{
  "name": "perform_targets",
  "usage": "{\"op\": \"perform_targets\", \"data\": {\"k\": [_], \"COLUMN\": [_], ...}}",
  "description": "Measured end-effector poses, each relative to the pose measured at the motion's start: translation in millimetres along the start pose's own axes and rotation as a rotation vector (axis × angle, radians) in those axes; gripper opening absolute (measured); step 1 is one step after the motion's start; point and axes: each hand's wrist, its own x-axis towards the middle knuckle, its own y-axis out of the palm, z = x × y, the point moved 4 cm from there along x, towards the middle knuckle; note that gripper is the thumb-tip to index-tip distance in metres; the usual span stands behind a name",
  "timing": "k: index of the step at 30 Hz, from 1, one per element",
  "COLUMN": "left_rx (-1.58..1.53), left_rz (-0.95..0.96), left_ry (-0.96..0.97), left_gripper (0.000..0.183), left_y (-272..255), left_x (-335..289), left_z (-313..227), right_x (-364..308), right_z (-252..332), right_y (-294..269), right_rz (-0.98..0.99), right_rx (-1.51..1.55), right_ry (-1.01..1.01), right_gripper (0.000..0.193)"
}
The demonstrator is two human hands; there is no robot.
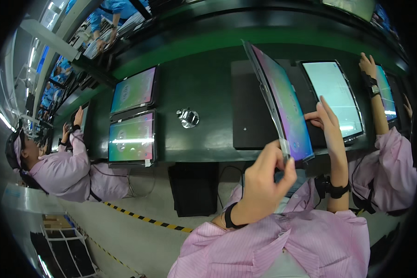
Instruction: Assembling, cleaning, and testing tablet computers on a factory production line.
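Note:
A tablet (287, 102) with a lit, multicoloured screen stands tilted on edge over the right part of the bench. My left hand (266, 178) pinches its near lower corner between thumb and fingers. To its right, my right hand (328, 124) holds nothing visible; its fingers are apart. One finger points up in front of a second tablet (336, 88) with a pale, bright screen, lying on the bench. Other fingers reach toward the tilted tablet's edge; whether they touch either tablet I cannot tell. A dark mat (248, 125) lies beneath the tilted tablet.
Two lit tablets, a far one (133, 90) and a near one (132, 137), lie at left on the green bench (204, 141). A small shiny object (188, 117) sits mid-bench. Co-workers in pink sit left (62, 173) and right (389, 171). A black bin (193, 190) stands below.

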Motion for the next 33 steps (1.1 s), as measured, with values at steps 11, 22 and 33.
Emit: {"op": "perform_targets", "data": {"k": [11, 22, 33], "left_rx": [0.463, 0.197, 0.637], "left_rz": [-0.075, -0.003, -0.064], "left_ry": [0.586, 0.635, 0.034], "left_gripper": [0.017, 0.026, 0.024], "left_y": [83, 51, -14], "left_x": [-32, -30, -6], "left_z": [-64, -37, 90], "right_x": [45, 21, 17], "right_z": [-80, -41, 9], "right_y": [20, 47, 22], "right_rz": [0.953, 0.760, -0.151], "right_rx": [1.032, 0.773, -0.547], "right_ry": [0.061, 0.024, -0.276], "right_gripper": [0.050, 0.051, 0.051]}}
